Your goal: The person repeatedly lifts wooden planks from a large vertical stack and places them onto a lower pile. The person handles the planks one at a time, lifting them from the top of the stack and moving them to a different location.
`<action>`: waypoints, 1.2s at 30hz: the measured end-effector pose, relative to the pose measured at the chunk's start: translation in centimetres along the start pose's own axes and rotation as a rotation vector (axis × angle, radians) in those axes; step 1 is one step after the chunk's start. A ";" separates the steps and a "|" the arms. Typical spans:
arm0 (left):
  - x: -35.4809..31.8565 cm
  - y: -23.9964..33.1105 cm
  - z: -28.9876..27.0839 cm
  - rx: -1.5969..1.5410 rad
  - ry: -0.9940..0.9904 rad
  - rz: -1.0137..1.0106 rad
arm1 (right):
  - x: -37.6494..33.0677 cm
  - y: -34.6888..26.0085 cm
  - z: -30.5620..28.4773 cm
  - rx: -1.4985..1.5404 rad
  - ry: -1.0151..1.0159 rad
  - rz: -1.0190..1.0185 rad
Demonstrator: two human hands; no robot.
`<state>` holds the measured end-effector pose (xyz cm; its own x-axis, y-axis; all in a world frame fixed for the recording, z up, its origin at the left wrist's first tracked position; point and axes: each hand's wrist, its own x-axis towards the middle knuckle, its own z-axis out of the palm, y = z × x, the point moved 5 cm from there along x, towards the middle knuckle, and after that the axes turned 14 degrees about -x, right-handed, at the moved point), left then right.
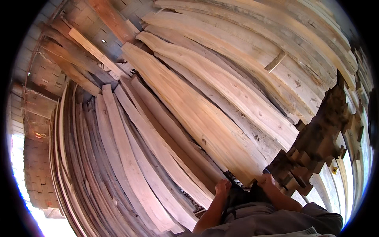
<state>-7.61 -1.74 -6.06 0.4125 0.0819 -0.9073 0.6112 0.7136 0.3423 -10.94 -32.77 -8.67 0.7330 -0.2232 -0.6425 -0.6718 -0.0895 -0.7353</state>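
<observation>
A long yellowish wooden board [197, 122] runs from my body away to the upper left, on top of other boards. My right hand [266, 180] is curled at the near right corner of this board and grips its end. My left hand [223, 187] is closed just left of the same end, beside dark cloth at my waist. What its fingers hold, if anything, is hidden. Left of the yellowish board lies a brown board [177, 156], with its near end close to my left hand.
Pale rough-edged boards [221, 85] lie stacked to the right, with a short wood strip [275, 62] on them. Many narrower boards [118, 158] lie at left. Stacked board ends [316, 154] jut out at right. A block wall [41, 158] and thick beams [112, 19] stand beyond.
</observation>
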 end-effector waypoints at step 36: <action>-0.2 -0.6 2.5 0.661 0.037 0.156 | 20.6 -8.2 -19.7 0.646 0.258 0.374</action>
<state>-6.36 -3.89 -5.47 0.5131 0.1819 -0.8388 0.8356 0.1175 0.5366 7.52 -55.78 -11.62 0.3699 -0.3523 -0.8597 -0.6160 0.5997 -0.5108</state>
